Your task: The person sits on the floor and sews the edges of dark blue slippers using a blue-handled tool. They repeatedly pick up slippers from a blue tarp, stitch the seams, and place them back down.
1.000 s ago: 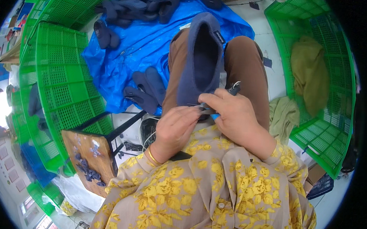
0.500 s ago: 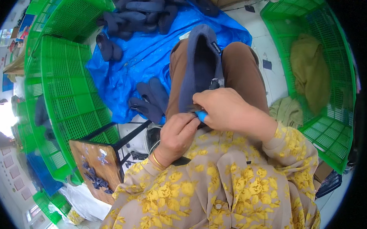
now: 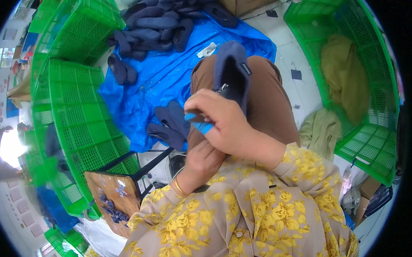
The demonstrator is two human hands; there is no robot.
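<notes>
A dark blue slipper (image 3: 232, 60) with a small dark label at its rim lies across my brown-trousered lap, its opening toward me. My left hand (image 3: 202, 163) is closed at the slipper's near end, which my hands hide. Just above it, my right hand (image 3: 222, 122) is closed around a small metal tool (image 3: 198, 118), probably thread snips. Bright blue shows at the tool and fingers; whether it is handle or finger wrapping I cannot tell. A small shiny metal part (image 3: 223, 88) sticks out beyond my right knuckles, over the slipper's opening.
Several dark slippers (image 3: 157, 23) are heaped on a blue tarp (image 3: 148, 80) ahead, a few nearer my knee. Green crates (image 3: 84, 118) stand at left. A green crate (image 3: 307, 22) at right holds olive cloth (image 3: 344, 75). A wooden stool (image 3: 107, 181) carries dark scraps.
My right hand has moved left and turned, lifting the tool from the slipper's near edge. The slipper has tilted and shows less of its opening. My left hand stays at its near end.
</notes>
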